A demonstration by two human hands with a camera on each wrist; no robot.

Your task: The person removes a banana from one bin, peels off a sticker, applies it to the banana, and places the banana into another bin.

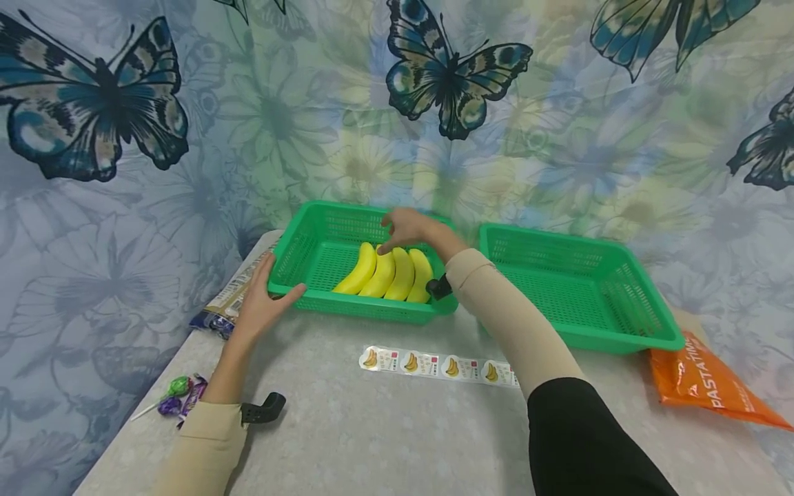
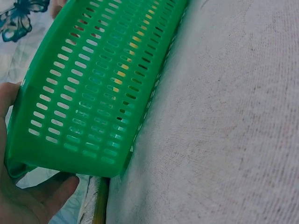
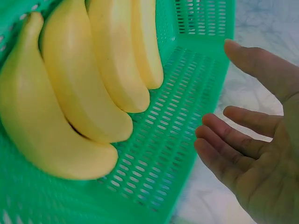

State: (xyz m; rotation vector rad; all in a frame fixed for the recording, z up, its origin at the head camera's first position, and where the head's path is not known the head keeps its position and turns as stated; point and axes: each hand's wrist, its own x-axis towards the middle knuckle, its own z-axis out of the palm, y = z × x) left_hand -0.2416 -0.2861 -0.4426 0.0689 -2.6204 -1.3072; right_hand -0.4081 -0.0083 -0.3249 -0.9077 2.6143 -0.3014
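Several yellow bananas (image 1: 383,277) lie side by side toward the right end of a green plastic basket (image 1: 310,297). At the basket's left corner my left hand (image 1: 259,308) grips the rim, thumb over the near edge; the left wrist view shows that hand (image 2: 28,198) around the corner. My right hand (image 1: 406,229) is above the far part of the basket, just beyond the bananas, and holds nothing. In the right wrist view this hand (image 3: 254,144) has parted, loosely bent fingers, apart from the bananas (image 3: 77,79).
To the right stands a second green basket (image 1: 620,337), beside an orange packet (image 1: 707,386). A strip of banana stickers (image 1: 434,365) lies in front on the table (image 1: 384,441). Lollipops (image 1: 176,393) and a foil bag (image 1: 229,296) are at the left edge. Butterfly-print cloth (image 1: 347,151) hangs behind.
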